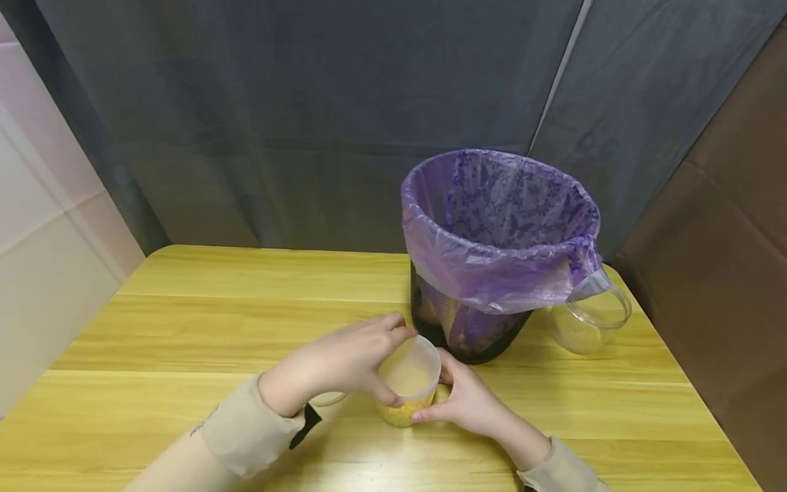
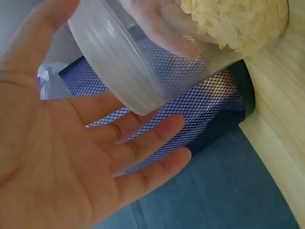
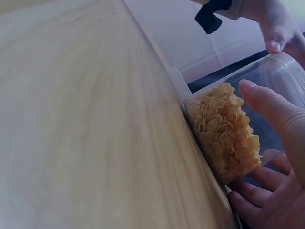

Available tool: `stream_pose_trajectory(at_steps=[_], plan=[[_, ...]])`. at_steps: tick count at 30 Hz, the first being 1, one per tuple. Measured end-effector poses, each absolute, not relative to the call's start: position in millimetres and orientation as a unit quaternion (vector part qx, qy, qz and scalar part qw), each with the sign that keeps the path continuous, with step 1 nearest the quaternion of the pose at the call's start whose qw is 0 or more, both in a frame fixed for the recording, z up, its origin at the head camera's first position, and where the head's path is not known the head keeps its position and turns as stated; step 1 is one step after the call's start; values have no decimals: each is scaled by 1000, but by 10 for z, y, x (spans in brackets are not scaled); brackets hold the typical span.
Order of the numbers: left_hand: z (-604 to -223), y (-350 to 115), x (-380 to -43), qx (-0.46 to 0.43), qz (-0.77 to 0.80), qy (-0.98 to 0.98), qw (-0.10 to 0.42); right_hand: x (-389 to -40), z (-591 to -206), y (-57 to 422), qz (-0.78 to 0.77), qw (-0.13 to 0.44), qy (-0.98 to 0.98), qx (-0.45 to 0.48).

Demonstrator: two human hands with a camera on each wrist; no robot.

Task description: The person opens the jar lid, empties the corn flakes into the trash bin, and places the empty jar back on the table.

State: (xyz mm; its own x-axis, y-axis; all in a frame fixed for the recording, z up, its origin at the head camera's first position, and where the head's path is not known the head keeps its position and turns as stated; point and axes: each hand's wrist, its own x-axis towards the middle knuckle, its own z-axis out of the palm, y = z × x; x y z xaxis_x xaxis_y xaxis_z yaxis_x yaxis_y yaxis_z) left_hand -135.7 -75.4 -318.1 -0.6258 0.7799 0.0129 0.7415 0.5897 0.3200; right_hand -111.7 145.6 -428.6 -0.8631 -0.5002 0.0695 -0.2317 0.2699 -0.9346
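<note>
So no flakes (image 3: pixel 221 136) are being spilled, the tub (image 1: pixel 410 372) is being kept upright, pinched by the left hand (image 1: pixel 359 359) at ten o'clock and the right hand (image 1: pixel 466 398) at four.

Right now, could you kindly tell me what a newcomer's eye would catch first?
Probably the purple bag lining the mesh bin, toward the back right of the wooden table. Next, likely the see-through tub of yellow flakes in front of it, between the left hand and right hand.

Tub (image 2: pixel 116 62) of flakes (image 2: pixel 238 24) — cereal, perhaps
</note>
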Motion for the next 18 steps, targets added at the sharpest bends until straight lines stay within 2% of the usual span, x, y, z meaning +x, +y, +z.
stream_pose_trajectory(at_steps=[13, 18], plan=[[-3016, -536, -1380, 452, 21, 889, 68, -1116, -4283, 1458, -552, 126, 794, -222], [-3037, -503, -1408, 463, 8, 885, 53, -1114, -4277, 1460, -555, 125, 794, -213]])
